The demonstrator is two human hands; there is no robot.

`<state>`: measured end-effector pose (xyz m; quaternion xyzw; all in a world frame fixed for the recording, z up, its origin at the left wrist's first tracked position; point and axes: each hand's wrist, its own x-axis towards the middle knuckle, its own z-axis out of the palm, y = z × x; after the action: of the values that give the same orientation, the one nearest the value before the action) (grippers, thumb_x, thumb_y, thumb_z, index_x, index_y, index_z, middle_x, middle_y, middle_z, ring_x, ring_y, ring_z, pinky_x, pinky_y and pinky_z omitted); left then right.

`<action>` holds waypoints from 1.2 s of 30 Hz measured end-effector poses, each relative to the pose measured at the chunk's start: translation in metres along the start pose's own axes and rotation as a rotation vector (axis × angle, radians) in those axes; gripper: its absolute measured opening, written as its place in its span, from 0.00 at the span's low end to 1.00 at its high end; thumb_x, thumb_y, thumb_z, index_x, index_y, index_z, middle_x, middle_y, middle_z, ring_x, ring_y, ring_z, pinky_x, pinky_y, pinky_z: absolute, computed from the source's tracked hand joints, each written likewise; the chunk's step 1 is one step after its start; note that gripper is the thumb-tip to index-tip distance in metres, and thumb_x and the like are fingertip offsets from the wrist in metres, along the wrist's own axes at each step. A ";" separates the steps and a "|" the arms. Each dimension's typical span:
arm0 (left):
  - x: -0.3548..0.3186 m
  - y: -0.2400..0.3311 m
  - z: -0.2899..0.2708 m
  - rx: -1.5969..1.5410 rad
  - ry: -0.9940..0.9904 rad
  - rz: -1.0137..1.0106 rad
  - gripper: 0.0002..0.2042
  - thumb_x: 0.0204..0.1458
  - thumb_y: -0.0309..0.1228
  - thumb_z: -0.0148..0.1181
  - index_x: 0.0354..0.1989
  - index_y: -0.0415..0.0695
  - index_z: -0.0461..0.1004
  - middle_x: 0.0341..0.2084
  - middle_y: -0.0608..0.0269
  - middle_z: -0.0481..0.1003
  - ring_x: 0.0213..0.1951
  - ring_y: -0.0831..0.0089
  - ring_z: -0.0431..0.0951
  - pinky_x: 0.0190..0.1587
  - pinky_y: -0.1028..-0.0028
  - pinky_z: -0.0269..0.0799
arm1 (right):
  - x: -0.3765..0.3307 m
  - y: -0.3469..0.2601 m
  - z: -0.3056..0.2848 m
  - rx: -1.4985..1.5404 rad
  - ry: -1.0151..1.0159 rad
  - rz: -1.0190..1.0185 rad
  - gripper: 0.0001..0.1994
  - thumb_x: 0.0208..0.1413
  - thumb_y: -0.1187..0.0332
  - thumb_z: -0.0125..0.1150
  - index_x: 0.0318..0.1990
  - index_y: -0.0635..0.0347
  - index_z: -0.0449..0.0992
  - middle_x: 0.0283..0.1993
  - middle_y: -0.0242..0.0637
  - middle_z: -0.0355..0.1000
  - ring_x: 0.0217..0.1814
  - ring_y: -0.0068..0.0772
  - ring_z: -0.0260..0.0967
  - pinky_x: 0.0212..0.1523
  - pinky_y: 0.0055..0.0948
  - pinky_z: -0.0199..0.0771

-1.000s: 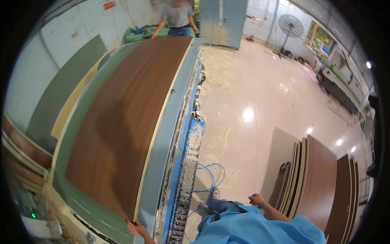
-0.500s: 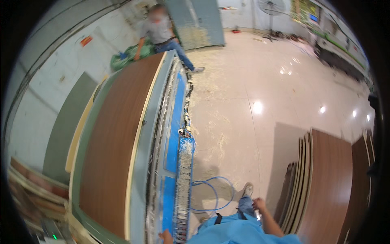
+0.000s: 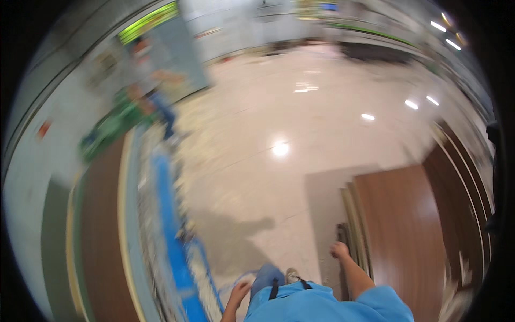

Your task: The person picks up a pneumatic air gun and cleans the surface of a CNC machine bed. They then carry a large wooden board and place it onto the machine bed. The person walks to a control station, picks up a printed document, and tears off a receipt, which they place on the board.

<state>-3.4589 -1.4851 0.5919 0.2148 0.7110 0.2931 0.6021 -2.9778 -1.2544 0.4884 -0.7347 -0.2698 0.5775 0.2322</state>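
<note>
Down at six o'clock, there hung the left hand [image 3: 240, 293], forearm slanting up from the lower edge; I couldn't tell whether its fingers were together or apart. The right arm stretched out, elbow bent, putting the right hand [image 3: 339, 250] at five o'clock, right by the edges of the stacked wood-grain panels [image 3: 399, 214]; contact and finger grip, impossible to tell! That stack stood at four o'clock, its front panel's long axis running eleven to five, lower end hard to make out. At eight, the brown board [image 3: 102, 231] ran twelve to six, near end cut off. Blur smeared the co-worker [image 3: 152, 94] at ten.
</note>
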 end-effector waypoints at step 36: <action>0.683 0.662 0.278 0.528 -0.319 -0.300 0.16 0.65 0.42 0.54 0.50 0.44 0.78 0.38 0.56 0.82 0.44 0.63 0.82 0.45 0.65 0.75 | 0.446 -0.485 -0.126 0.390 0.331 0.040 0.16 0.63 0.61 0.56 0.44 0.69 0.73 0.32 0.44 0.76 0.28 0.34 0.74 0.28 0.35 0.76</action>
<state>-3.3422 -0.5039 0.5118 0.2994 0.6828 -0.0299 0.6658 -2.8343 -0.5996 0.5113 -0.7656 -0.0971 0.4952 0.3991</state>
